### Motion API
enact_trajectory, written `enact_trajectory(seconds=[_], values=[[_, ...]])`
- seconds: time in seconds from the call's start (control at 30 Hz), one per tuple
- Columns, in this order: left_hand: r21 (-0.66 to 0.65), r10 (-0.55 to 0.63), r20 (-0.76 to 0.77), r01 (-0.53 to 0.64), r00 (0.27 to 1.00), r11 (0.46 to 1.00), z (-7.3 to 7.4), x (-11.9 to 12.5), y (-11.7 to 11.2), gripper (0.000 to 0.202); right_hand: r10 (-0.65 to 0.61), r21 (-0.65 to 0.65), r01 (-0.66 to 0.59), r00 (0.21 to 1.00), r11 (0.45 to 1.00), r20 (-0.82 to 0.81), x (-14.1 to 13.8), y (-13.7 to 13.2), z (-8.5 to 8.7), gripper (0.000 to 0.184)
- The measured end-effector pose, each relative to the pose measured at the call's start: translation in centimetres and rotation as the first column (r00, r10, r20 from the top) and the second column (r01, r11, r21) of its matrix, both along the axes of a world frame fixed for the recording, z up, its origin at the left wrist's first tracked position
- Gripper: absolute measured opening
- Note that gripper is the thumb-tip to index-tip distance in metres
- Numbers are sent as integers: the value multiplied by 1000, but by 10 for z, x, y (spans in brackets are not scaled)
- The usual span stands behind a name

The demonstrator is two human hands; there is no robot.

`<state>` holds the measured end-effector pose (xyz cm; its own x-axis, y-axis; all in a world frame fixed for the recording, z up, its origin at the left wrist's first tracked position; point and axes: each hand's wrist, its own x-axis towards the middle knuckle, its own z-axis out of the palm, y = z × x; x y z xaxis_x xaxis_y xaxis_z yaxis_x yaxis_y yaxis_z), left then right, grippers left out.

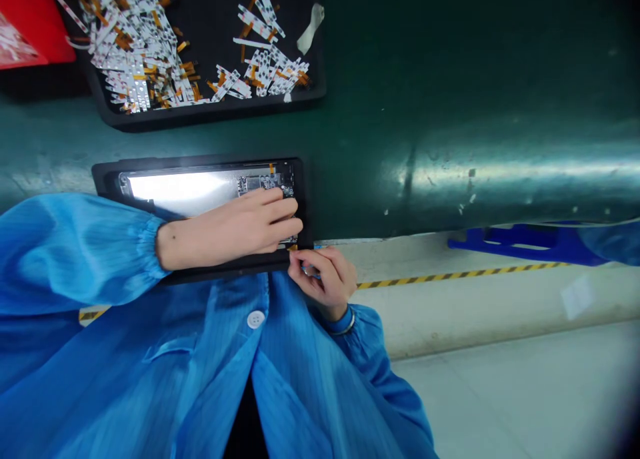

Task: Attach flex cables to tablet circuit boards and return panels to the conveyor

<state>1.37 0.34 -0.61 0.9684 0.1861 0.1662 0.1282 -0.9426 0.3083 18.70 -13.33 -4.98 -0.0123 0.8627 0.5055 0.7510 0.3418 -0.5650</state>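
Note:
A black holder [200,160] carries a phone-sized device with a bright metal plate [175,187] and an exposed circuit board [263,182] at its far end. My left hand [230,229] lies across the device, its fingertips resting on the board's near side. At the holder's near edge, my right hand [320,279] pinches a small orange flex strip [294,248] between finger and thumb. Most of the strip is hidden by my fingers.
A black tray [200,115] of silver-and-orange flex strips lies beyond the holder on a green mat [450,112]. A red bin [30,32] stands at the far left. A blue object [530,242] lies past the mat's edge, above yellow-black floor tape [450,275].

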Motion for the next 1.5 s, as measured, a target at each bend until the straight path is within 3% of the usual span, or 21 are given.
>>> enact_trajectory(seconds=[0.17, 0.57, 0.77, 0.97, 1.17, 1.27, 1.4, 1.5], values=[[58, 17, -22, -16, 1000, 998, 2, 3, 0, 14, 30, -5, -30, 998, 1000, 46, 3, 1, 0, 19], [175, 4, -62, 7, 998, 985, 15, 9, -8, 10, 117, -44, -116, 993, 992, 20, 10, 6, 6, 11], [175, 5, -98, 13, 995, 985, 15, 11, -6, 12, 128, 0, -128, 988, 992, 83, 11, 7, 4, 12], [229, 18, -102, 6, 995, 973, 16, 13, -10, 15, 178, -10, -178, 983, 984, 31, 13, 9, 5, 14], [288, -55, -99, 81, 994, 954, 14, 10, -8, 25, 149, 14, -153, 978, 988, 146, 12, 13, 9, 13], [255, -77, -75, 94, 994, 962, 13, 7, 0, 26, 167, 18, -171, 978, 985, 122, 11, 15, 11, 13], [85, 18, 26, -20, 999, 996, 11, 3, 7, 25, 163, 27, -168, 978, 985, 127, 10, 16, 11, 11], [-34, 27, 30, -26, 999, 999, 10, -1, 6, 23, 147, 43, -154, 980, 987, 133, 9, 15, 8, 11]])
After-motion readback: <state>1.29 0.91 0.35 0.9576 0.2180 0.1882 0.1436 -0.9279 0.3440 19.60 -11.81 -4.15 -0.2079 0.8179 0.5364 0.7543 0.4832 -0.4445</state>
